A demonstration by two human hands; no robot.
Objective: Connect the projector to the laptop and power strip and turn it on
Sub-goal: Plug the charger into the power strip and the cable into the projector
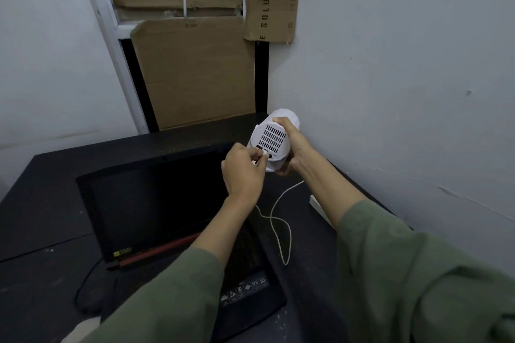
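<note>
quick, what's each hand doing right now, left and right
Left hand: closed, pinching the white plug at the back of the projector.
Right hand: closed, gripping the projector's body.

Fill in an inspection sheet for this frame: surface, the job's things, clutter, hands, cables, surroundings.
Surface: black desk, dusty, light specks.
Job's things: white projector held up off the desk, vented rear with ports facing the camera; open laptop, screen dark; white power strip at the desk's right edge, mostly hidden by the right arm.
Clutter: nothing seen.
Hands: right hand grips the projector body; left hand pinches a white plug at the rear ports.
Cables: white cable loops across the desk from the left hand; black cable runs from the laptop's left side.
Surroundings: pale walls; cardboard sheets against a window frame.
</note>
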